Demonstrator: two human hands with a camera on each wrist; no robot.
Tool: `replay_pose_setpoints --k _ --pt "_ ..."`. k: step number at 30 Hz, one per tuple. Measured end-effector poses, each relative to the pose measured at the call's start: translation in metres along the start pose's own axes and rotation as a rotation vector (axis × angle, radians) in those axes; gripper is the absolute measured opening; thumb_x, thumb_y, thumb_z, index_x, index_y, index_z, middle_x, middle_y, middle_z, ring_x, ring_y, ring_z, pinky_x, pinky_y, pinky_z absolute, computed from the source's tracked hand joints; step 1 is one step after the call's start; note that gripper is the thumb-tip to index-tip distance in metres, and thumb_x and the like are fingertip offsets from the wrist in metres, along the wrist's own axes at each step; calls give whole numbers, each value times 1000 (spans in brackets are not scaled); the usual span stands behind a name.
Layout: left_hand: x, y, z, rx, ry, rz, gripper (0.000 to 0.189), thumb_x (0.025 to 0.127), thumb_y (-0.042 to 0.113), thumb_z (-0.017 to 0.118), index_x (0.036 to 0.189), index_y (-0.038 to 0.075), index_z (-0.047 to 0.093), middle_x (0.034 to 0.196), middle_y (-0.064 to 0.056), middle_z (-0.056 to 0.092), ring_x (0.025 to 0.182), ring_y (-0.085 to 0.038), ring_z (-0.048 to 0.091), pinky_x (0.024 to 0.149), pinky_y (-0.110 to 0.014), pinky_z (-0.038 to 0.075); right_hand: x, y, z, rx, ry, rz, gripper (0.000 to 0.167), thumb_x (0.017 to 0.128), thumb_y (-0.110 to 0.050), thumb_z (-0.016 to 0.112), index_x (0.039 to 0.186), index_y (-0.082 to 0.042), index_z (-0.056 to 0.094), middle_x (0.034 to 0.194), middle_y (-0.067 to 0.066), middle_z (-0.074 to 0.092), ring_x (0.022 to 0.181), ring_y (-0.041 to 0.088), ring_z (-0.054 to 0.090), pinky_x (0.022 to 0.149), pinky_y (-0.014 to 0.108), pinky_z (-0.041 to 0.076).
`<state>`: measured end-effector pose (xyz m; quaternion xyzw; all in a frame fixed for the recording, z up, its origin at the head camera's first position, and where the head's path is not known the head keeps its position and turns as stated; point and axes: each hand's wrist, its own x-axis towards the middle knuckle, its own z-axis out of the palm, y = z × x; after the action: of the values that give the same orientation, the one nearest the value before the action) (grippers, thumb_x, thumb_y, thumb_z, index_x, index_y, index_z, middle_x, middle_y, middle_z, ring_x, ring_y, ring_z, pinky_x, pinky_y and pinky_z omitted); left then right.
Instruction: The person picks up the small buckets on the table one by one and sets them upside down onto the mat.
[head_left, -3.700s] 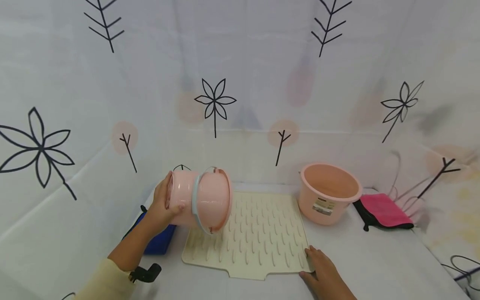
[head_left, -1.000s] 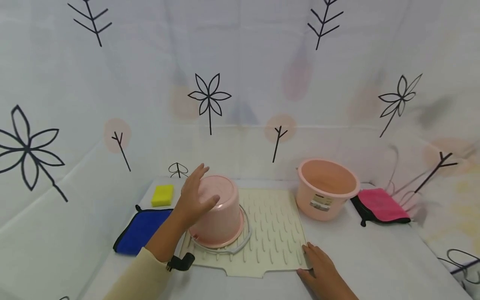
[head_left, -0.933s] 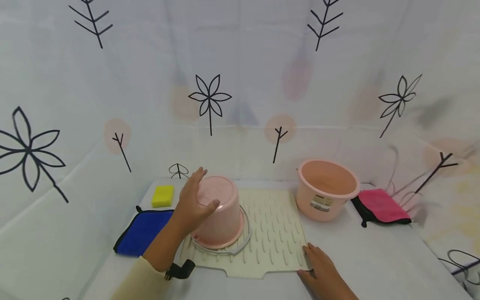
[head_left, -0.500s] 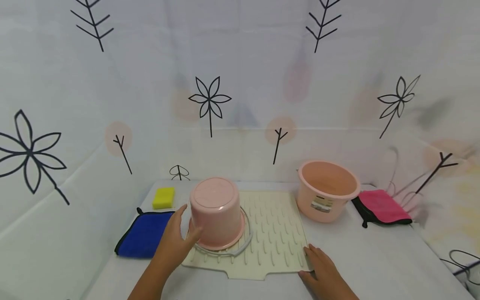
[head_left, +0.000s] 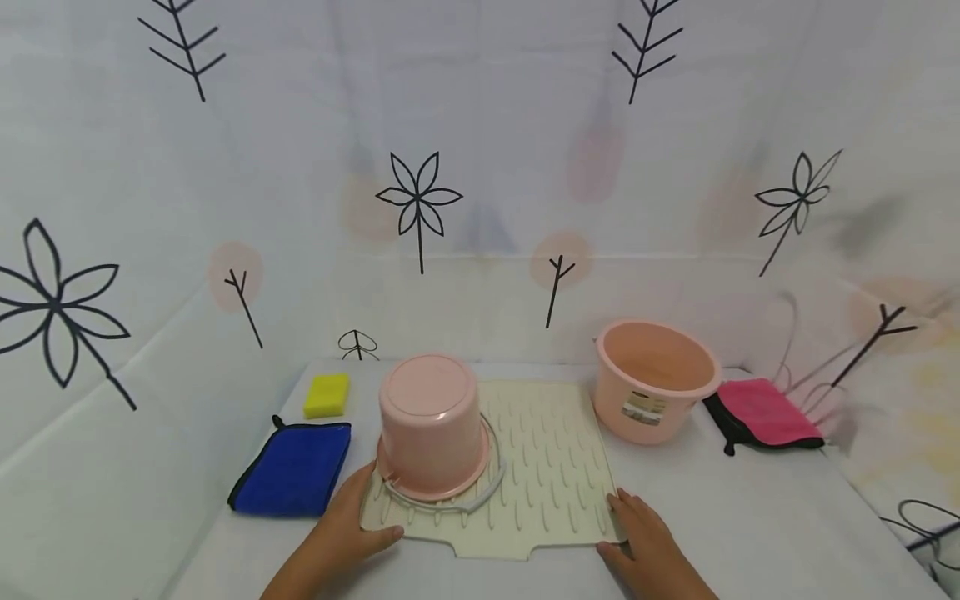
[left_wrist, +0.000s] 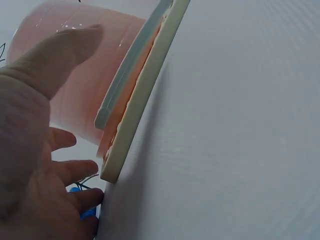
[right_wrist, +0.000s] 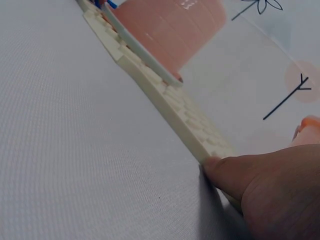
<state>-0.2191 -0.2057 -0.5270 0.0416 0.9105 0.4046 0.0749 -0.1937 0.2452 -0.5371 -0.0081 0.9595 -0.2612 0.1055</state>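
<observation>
A pink bucket stands upside down on the left half of a cream drying mat with raised ridges. Its grey handle lies round the rim on the mat. My left hand is at the mat's front left corner, thumb by the front edge. In the left wrist view that hand's fingers are spread, close to the mat's corner. My right hand holds the front right corner. The right wrist view has its thumb against the front edge; its other fingers are hidden there.
A peach basin with a label stands upright at the mat's back right. A pink cloth with black trim lies beside it. To the left are a blue cloth and a yellow sponge. A patterned curtain hangs behind.
My left hand has turned the bucket from its side to upside down on the mat, let go, and moved down to the front left corner. The right hand has stayed at its corner.
</observation>
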Motion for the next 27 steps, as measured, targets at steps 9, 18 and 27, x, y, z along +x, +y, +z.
replay_pose_setpoints --k 9,18,27 --pt "-5 -9 0 145 -76 -57 138 63 52 99 167 8 21 172 -24 21 157 -51 16 121 -73 16 2 -5 -1 -10 -18 32 90 92 -49 77 157 2 41 167 26 31 152 49 29 118 70 30" --pt "-2 -11 1 199 -76 -48 134 64 51 98 165 3 25 171 -21 26 156 -49 18 120 -74 18 1 -4 -1 -13 -14 27 91 91 -48 78 157 2 41 167 25 31 152 48 29 117 70 30" --pt "1 -11 3 235 -70 -77 123 69 55 95 163 4 34 170 -18 29 153 -52 21 111 -82 24 3 1 3 1 -16 41 94 89 -52 78 158 1 41 168 23 30 153 48 28 117 71 29"
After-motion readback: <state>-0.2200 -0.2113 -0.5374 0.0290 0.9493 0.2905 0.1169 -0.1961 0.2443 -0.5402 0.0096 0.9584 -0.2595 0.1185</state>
